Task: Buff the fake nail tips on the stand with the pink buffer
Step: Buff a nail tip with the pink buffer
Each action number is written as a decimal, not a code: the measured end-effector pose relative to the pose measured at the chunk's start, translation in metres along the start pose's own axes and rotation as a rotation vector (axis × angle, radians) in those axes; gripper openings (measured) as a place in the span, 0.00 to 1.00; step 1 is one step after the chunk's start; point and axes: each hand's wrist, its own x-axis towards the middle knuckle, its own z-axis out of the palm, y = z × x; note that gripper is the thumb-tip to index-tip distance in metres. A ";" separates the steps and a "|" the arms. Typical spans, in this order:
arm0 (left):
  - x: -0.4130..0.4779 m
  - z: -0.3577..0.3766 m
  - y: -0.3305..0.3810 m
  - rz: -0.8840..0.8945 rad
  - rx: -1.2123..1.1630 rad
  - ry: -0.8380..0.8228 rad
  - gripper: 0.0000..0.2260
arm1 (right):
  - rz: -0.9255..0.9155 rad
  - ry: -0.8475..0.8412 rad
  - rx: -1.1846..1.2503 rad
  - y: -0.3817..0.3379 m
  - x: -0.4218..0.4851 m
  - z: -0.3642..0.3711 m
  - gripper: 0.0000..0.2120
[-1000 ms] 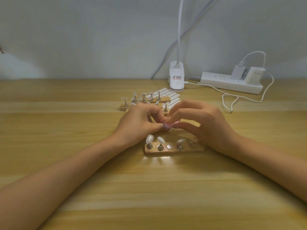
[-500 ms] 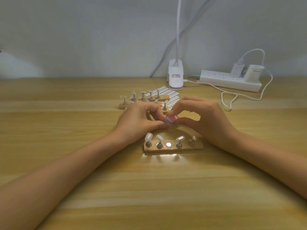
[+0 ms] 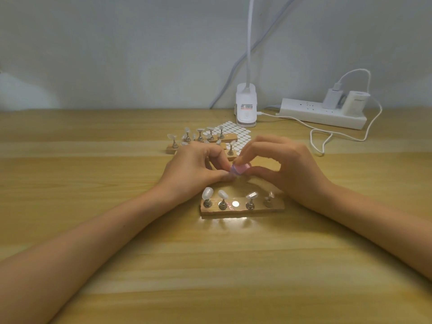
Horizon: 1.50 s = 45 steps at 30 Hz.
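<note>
**1. Bench** (image 3: 210, 277): wood grain. A broad bare stretch lies nearest me, and both forearms cross it from the lower corners.

**2. Stand** (image 3: 271, 208): a wooden bar lying flat, long axis left to right, just in front of the hands. I count three nail tips (image 3: 207, 192) on pegs, raised and tilted. One bare round disc sits mid-bar, and the right-end peg is too blurred to read. There is open bench off both ends.

**3. Pink buffer** (image 3: 240, 169): held above the bench just behind the stand, between the two hands. The visible part is short and runs roughly left to right; the rest is hidden from me.

**4. Right hand** (image 3: 287, 167): arched, fingers clamped on the pink buffer, thumb beneath and forefinger on top.

**5. Left hand** (image 3: 194, 169): fingers curled, thumb and forefinger tips together at the buffer's left end. I cannot tell what they pinch.

**6. Farther back:** spare stands (image 3: 203, 141), sticker sheet (image 3: 236, 134), lamp base (image 3: 246, 108) and power strip (image 3: 322, 113) by the wall.
</note>
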 end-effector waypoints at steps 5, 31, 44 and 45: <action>0.001 0.002 -0.001 0.005 0.017 0.028 0.10 | -0.009 0.012 -0.004 -0.001 0.001 0.001 0.03; 0.001 0.001 0.000 0.021 0.035 0.008 0.10 | 0.010 -0.007 -0.009 -0.002 0.001 0.001 0.04; 0.001 0.000 -0.001 0.030 0.035 -0.003 0.11 | 0.024 0.018 -0.051 -0.003 0.001 0.001 0.04; 0.001 0.000 -0.001 0.028 0.033 -0.006 0.11 | 0.039 0.026 -0.054 -0.003 0.001 0.001 0.04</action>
